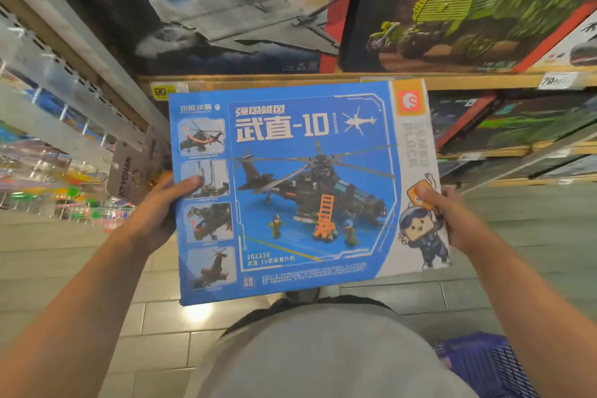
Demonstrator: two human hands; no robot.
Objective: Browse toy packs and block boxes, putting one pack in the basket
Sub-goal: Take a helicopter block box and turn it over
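Blue block box (303, 191) sits face-up at centre, gripped by our left hand (158, 213) at nine o'clock and right hand (452, 213) at three, thumbs curled over its side edges. At five o'clock, the purple basket (484, 365) shows only its rim; contents hidden. Shelves (323, 79) of boxes crowd twelve o'clock; tiled floor (161, 317) lies below.
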